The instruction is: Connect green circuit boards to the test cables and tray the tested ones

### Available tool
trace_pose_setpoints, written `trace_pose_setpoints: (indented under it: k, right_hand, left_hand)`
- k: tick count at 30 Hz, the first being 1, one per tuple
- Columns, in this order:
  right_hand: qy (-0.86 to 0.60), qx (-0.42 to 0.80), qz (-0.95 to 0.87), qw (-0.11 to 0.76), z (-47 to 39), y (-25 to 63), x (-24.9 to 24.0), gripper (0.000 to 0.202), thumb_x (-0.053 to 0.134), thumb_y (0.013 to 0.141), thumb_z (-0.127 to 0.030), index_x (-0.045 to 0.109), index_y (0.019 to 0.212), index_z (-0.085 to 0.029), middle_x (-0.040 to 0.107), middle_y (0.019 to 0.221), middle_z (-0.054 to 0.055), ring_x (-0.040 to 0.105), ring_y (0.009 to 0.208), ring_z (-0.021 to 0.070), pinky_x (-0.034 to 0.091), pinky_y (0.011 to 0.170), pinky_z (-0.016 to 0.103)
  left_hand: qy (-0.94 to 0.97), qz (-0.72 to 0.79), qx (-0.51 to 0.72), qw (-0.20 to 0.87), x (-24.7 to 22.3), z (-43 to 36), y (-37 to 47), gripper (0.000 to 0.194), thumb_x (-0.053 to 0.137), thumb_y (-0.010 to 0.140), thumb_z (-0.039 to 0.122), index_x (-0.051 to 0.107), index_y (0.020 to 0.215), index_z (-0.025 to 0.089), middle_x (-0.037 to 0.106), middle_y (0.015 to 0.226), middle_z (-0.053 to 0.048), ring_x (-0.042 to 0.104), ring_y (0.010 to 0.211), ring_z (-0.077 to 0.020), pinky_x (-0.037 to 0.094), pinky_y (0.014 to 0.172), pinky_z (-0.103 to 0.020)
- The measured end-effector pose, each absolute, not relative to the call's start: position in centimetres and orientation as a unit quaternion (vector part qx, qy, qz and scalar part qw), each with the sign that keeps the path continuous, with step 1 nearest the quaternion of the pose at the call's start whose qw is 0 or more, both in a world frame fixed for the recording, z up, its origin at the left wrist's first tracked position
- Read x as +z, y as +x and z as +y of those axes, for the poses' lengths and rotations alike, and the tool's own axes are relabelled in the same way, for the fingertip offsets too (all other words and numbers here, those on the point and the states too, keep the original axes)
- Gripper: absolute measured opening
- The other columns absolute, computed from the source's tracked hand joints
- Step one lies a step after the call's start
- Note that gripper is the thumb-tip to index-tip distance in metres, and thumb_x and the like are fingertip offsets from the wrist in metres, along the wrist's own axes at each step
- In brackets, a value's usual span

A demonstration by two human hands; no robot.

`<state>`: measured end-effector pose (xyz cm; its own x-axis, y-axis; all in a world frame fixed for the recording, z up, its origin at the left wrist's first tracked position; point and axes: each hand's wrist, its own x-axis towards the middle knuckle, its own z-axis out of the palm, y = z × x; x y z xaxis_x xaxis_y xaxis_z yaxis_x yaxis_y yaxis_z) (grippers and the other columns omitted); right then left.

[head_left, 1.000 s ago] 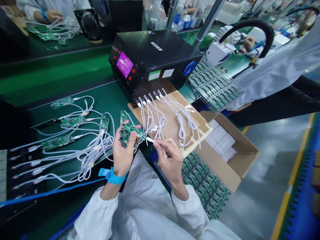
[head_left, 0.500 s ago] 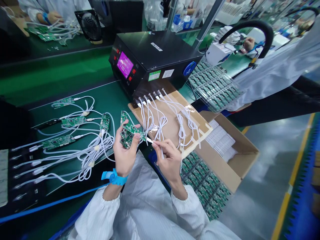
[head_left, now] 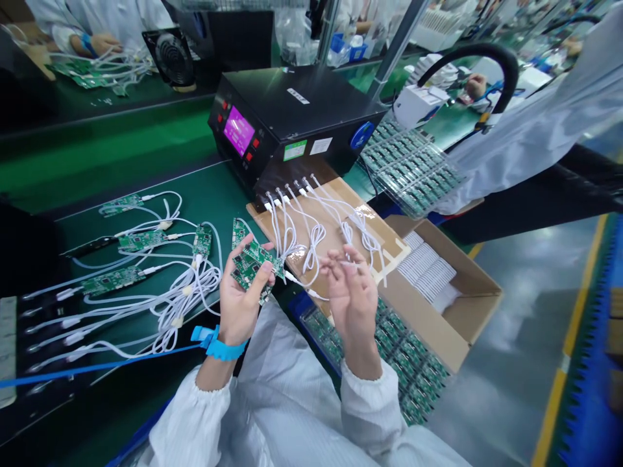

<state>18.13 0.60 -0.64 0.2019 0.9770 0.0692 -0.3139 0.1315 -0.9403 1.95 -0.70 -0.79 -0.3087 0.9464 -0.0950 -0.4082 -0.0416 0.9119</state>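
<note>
Our right hand (head_left: 355,298) is off the white plug (head_left: 291,277) now, sitting a bit higher and further right than half a second ago. Its fingers are loosely spread and blurry, so we can't tell if some thin strand touches the tips.

Our left hand (head_left: 243,301) hasn't really budged: just below centre frame, thumb clamping a few overlapping green circuit boards (head_left: 256,261) against the fingers. That plug meets the stack's right edge, though we can't tell how deep it sits. We've got a blue wrist strap (head_left: 224,345) on that side too.

Elbow room, then. Between our hands there's a modest gap, with the plug and its cable in it. Our right hand covers the lower corner of the brown panel (head_left: 331,238), and coiled white cables (head_left: 314,243) lie on it just beyond our fingertips. Rows of packed boards (head_left: 413,363) run past our right wrist at lower right, right up against the open carton's (head_left: 423,324) flap.

Over at left it's tight: a cable tangle (head_left: 195,285) comes close to our left hand, with more wired boards (head_left: 114,280) behind it. A strip of green worktop (head_left: 207,185) separates those from the black box (head_left: 302,97) at upper centre, and the widest gap is the floor (head_left: 525,318) at far right.
</note>
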Motion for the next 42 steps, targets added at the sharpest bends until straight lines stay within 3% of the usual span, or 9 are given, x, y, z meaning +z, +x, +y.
trace_pose_setpoints:
  k: [1, 3, 6, 9, 15, 20, 28, 42]
  right_hand:
    - [-0.419, 0.493, -0.385, 0.658, 1.0, 17.9, -0.3, 0.035, 0.063, 0.097, -0.049, 0.055, 0.118, -0.022, 0.069, 0.113, 0.011, 0.073, 0.1, 0.0207, 0.062, 0.088, 0.037]
    - [-0.403, 0.492, -0.407, 0.655, 1.5, 17.3, 0.1, 0.027, 0.055, 0.101, -0.048, 0.056, 0.11, -0.023, 0.07, 0.107, 0.009, 0.073, 0.096, 0.0193, 0.062, 0.086, 0.037]
    - [-0.4, 0.491, -0.47, 0.615, 1.7, 16.3, 0.1, 0.016, 0.061, 0.101, -0.038, 0.064, 0.102, -0.022, 0.067, 0.085, 0.001, 0.066, 0.065, 0.0108, 0.057, 0.061, 0.025]
    - [-0.402, 0.473, -0.531, 0.577, 1.6, 15.9, -0.2, 0.015, 0.068, 0.098, -0.032, 0.075, 0.108, -0.023, 0.067, 0.085, 0.0, 0.056, 0.053, 0.006, 0.051, 0.051, 0.022]
    - [-0.373, 0.482, -0.613, 0.502, 1.7, 16.8, 0.6, 0.024, 0.066, 0.098, -0.03, 0.077, 0.12, -0.029, 0.057, 0.111, 0.005, 0.062, 0.064, 0.005, 0.061, 0.062, 0.025]
    - [-0.338, 0.492, -0.65, 0.471, 1.6, 17.1, 1.0, 0.032, 0.057, 0.102, -0.023, 0.071, 0.129, -0.032, 0.054, 0.109, 0.003, 0.065, 0.071, 0.0063, 0.064, 0.068, 0.025]
    - [-0.32, 0.526, -0.614, 0.493, 2.0, 17.4, 0.9, 0.004, 0.07, 0.095, -0.02, 0.072, 0.097, -0.022, 0.064, 0.095, 0.0, 0.069, 0.066, 0.0092, 0.06, 0.061, 0.024]
    - [-0.33, 0.525, -0.629, 0.468, 2.3, 18.0, 0.7, 0.009, 0.071, 0.095, -0.028, 0.078, 0.097, -0.023, 0.07, 0.097, 0.003, 0.066, 0.064, 0.0098, 0.06, 0.059, 0.027]
  left_hand:
    - [0.279, 0.453, 0.661, 0.529, -0.7, -0.8, 2.1, 0.051, 0.082, 0.085, 0.037, 0.064, 0.132, 0.032, 0.072, 0.123, -0.006, 0.06, 0.067, -0.0077, 0.056, 0.069, -0.024]
    - [0.258, 0.432, 0.658, 0.56, -0.6, -0.9, 2.4, 0.043, 0.079, 0.087, 0.042, 0.067, 0.126, 0.029, 0.072, 0.119, -0.007, 0.062, 0.068, -0.0082, 0.056, 0.068, -0.024]
    - [0.233, 0.419, 0.649, 0.591, -0.5, -1.0, 2.8, 0.039, 0.077, 0.087, 0.05, 0.069, 0.116, 0.024, 0.074, 0.11, -0.007, 0.065, 0.068, -0.0099, 0.057, 0.067, -0.025]
    - [0.22, 0.415, 0.637, 0.611, -0.3, -1.1, 2.9, 0.042, 0.077, 0.086, 0.053, 0.069, 0.113, 0.022, 0.074, 0.099, -0.005, 0.067, 0.069, -0.0121, 0.057, 0.067, -0.027]
    - [0.241, 0.416, 0.601, 0.639, -0.4, -1.3, 2.8, 0.041, 0.079, 0.085, 0.049, 0.069, 0.113, 0.021, 0.073, 0.088, -0.004, 0.068, 0.072, -0.0152, 0.057, 0.067, -0.029]
    - [0.259, 0.414, 0.598, 0.635, -0.9, -1.4, 2.8, 0.039, 0.077, 0.087, 0.049, 0.069, 0.113, 0.02, 0.071, 0.083, -0.003, 0.067, 0.071, -0.015, 0.056, 0.067, -0.029]
    - [0.297, 0.409, 0.56, 0.656, -1.0, -1.5, 2.4, 0.038, 0.076, 0.089, 0.047, 0.069, 0.113, 0.019, 0.068, 0.076, -0.001, 0.062, 0.066, -0.012, 0.053, 0.063, -0.024]
    - [0.321, 0.404, 0.538, 0.666, -0.6, -1.2, 1.8, 0.032, 0.077, 0.089, 0.045, 0.068, 0.107, 0.019, 0.064, 0.072, 0.0, 0.059, 0.064, -0.0109, 0.05, 0.059, -0.022]
